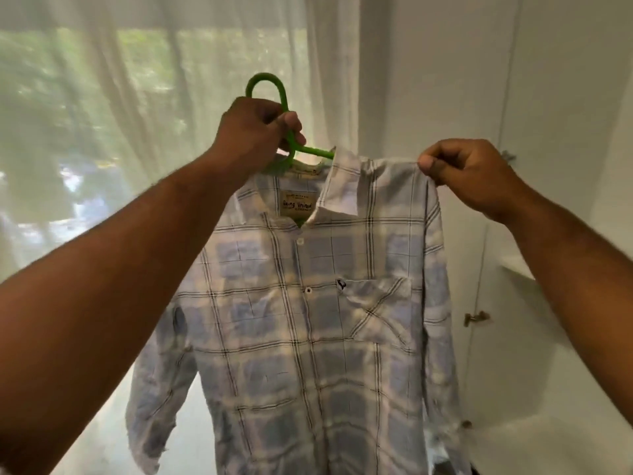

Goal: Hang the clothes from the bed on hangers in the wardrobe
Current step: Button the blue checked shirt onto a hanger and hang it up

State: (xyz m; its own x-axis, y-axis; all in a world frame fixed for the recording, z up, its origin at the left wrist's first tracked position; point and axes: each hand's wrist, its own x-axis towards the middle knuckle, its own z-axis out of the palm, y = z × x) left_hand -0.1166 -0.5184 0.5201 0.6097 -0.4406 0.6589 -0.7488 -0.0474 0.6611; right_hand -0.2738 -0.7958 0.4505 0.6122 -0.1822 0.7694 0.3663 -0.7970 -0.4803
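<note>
Head view, single entry.

Surroundings: sheer white curtain (120, 97) across a bright window fills the upper left and centre of the frame. White cabinet doors (565, 97) fill the right side, with a small metal handle (476, 317) at right of centre. How near either stands to the shirt cannot be told.

Item: plaid shirt (308, 320), pale blue and white with dark lines, held up in mid-air at frame centre and touching no surface. Front faces the camera, buttoned partway. Chest pocket (380, 306) sits right of the placket. One sleeve hangs at lower left, the other down the right side. The hem runs off the bottom edge.

Item: green hanger (270, 85), hook upright at upper centre. One arm enters the collar; the rest is hidden inside the shirt.

Left grip (253, 132): closed round the hanger's neck just below the hook, fingers curled.

Right grip (472, 173): thumb and fingers pinch the shirt's shoulder edge at upper right, holding it level with the collar.
</note>
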